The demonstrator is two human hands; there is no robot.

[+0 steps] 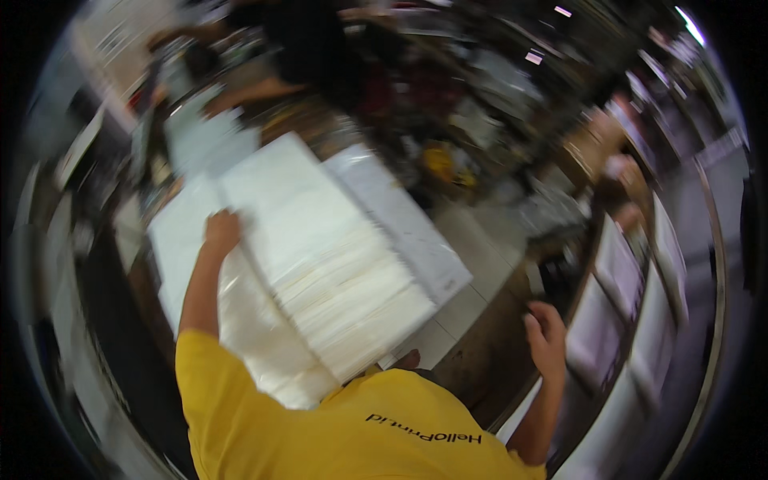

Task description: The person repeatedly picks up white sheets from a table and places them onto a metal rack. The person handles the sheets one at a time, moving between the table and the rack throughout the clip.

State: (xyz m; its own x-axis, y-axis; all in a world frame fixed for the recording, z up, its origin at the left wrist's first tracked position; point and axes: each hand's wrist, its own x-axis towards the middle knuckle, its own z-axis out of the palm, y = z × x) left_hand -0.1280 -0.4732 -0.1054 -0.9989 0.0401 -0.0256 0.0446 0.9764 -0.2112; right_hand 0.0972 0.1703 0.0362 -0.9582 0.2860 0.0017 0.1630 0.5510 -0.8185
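Observation:
A broad stack of whitish, translucent plastic sheets (320, 232) lies on the table in front of me, its near part rippled into many layered edges. My left hand (222, 230) rests at the left side of this stack, fingers curled at the top corner of a glossy plastic bundle (264, 328) that hangs toward my body. Blur softens the fingertips there. Away to the right, apart from the stack, my right hand (546, 336) is raised with its fingers bent inward. A small dark spot shows at its fingertips, too blurred to name.
Beyond the stack a person in dark clothing reaches an arm (260, 92) over paler sheets (208, 140). A white printed-looking sheet (400, 212) sticks out under the stack's right side. Rows of white stacks (600, 320) stand at right; tiled floor (480, 248) lies between.

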